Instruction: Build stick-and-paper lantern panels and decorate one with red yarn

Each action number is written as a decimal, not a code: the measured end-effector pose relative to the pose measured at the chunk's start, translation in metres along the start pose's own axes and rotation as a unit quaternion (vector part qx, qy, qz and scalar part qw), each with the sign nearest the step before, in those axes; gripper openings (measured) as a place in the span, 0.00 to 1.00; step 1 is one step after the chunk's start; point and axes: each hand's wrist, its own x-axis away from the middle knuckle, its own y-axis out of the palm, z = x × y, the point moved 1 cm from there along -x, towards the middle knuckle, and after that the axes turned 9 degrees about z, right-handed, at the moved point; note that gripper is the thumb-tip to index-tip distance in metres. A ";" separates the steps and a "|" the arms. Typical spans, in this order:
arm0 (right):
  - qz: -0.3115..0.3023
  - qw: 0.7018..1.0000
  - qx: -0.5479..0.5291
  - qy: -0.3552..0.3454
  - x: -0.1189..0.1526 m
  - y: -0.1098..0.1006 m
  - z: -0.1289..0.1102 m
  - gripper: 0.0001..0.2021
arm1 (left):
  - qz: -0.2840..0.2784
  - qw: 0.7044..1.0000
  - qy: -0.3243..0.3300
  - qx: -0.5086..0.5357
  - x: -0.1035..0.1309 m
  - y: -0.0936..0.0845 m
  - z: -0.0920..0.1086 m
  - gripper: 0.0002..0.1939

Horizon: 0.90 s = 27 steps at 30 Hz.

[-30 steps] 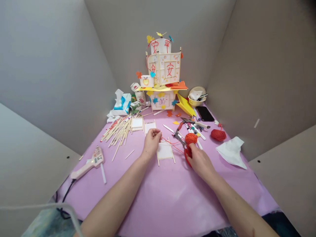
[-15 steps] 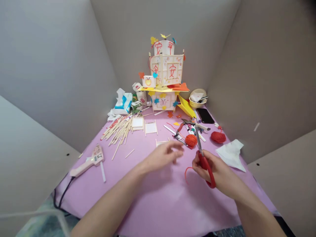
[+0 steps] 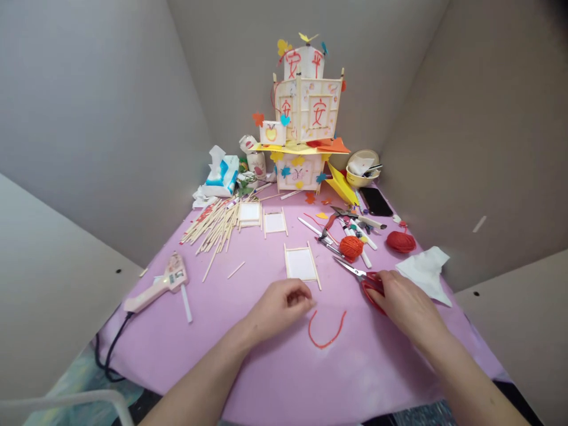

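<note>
A short piece of red yarn [image 3: 327,345] curves in a U on the purple table cover. At its left end is my left hand [image 3: 284,305], thumb and fingers curled into a pinch against that end. Red-handled scissors [image 3: 360,274] lie low over the table, their blades pointing to the far left and closed or nearly so. My right hand [image 3: 406,302] grips the scissors' handles from the right, with the fingertips partly hidden. Just beyond my left hand lies a small stick frame with a white panel [image 3: 300,263]. An orange-red yarn ball [image 3: 351,248] rests beyond the blades.
A decorated paper-and-stick lantern [image 3: 306,112] stands at the back. Wooden sticks [image 3: 215,228] and a corded glue gun [image 3: 162,284] lie to the left. Pliers [image 3: 331,223], markers, a phone [image 3: 375,202], a red yarn skein [image 3: 400,241] and a tissue [image 3: 426,272] are on the right.
My right hand has lowered the scissors to the table, turning the blades leftward. The red yarn piece now lies in the open, and my left hand has come down to its end.
</note>
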 end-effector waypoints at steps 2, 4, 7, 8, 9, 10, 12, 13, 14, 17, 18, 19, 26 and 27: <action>0.036 0.999 -0.008 -0.018 0.002 0.000 0.003 0.12 | -0.042 0.994 0.065 -0.075 0.004 0.004 0.000 0.04; 0.073 0.996 -0.040 -0.044 0.008 -0.006 -0.001 0.12 | -0.005 0.984 0.104 -0.142 0.005 0.003 -0.002 0.05; 0.024 0.978 -0.150 -0.142 0.025 -0.019 -0.023 0.12 | 0.150 0.963 0.085 -0.210 -0.002 -0.005 -0.011 0.07; -0.048 0.960 -0.203 -0.189 0.031 -0.022 -0.033 0.11 | 0.190 0.953 0.065 -0.226 -0.005 -0.008 -0.014 0.09; -0.108 0.940 -0.241 -0.213 0.038 -0.023 -0.042 0.10 | 0.214 0.945 0.045 -0.244 -0.009 -0.010 -0.017 0.11; -0.138 0.928 -0.266 -0.223 0.043 -0.024 -0.049 0.09 | 0.222 0.938 0.027 -0.264 -0.013 -0.011 -0.019 0.13; -0.158 0.919 -0.283 -0.222 0.051 -0.020 -0.060 0.06 | 0.214 0.924 -0.001 -0.315 -0.021 -0.012 -0.021 0.15; -0.156 0.920 -0.285 -0.219 0.053 -0.017 -0.063 0.06 | 0.209 0.914 -0.012 -0.347 -0.025 -0.011 -0.020 0.15; -0.152 0.921 -0.287 -0.217 0.054 -0.013 -0.065 0.07 | 0.205 0.902 -0.023 -0.380 -0.029 -0.009 -0.019 0.15; -0.144 0.912 -0.313 -0.224 0.052 -0.008 -0.068 0.08 | 0.192 0.869 -0.042 -0.455 -0.040 -0.006 -0.016 0.12; -0.141 0.904 -0.330 -0.231 0.050 -0.010 -0.068 0.08 | 0.188 0.862 -0.044 -0.468 -0.042 -0.005 -0.016 0.11; -0.137 0.895 -0.351 -0.240 0.047 -0.013 -0.069 0.07 | 0.185 0.858 -0.044 -0.477 -0.043 -0.006 -0.016 0.10; -0.100 0.822 -0.532 -0.177 -0.005 -0.046 -0.087 0.07 | 0.214 0.846 -0.055 -0.486 -0.024 -0.014 -0.017 0.09; -0.098 0.811 -0.552 -0.166 -0.015 -0.047 -0.092 0.06 | 0.213 0.848 -0.060 -0.482 -0.022 -0.014 -0.017 0.09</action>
